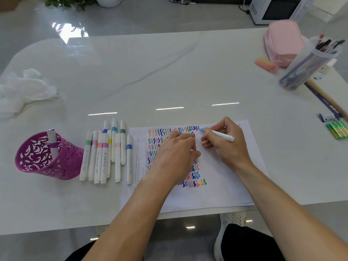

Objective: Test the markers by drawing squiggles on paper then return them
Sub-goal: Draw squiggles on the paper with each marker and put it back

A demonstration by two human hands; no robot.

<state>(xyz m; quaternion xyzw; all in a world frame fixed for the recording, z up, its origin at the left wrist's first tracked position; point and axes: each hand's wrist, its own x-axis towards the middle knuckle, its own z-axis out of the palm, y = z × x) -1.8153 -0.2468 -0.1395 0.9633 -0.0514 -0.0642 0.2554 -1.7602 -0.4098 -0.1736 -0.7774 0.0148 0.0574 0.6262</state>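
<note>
Close to the table's [169, 76] near edge, the right hand [228, 146] pinches a light-blue marker [223, 136] between thumb and fingers, tip on the paper's [224, 178] top squiggle row [165, 131]; the left hand [175, 154] rests curled beside it, its grip unclear.

Right hand [227, 147] holds a blue-tipped marker [223, 136] at the squiggled paper [226, 182]; left hand [175, 155] rests on it.

It looks like a home; a white microwave [276, 9] sits on the shiny floor [150, 17] beyond the bench's far edge; a potted plant [75, 1] too.
</note>
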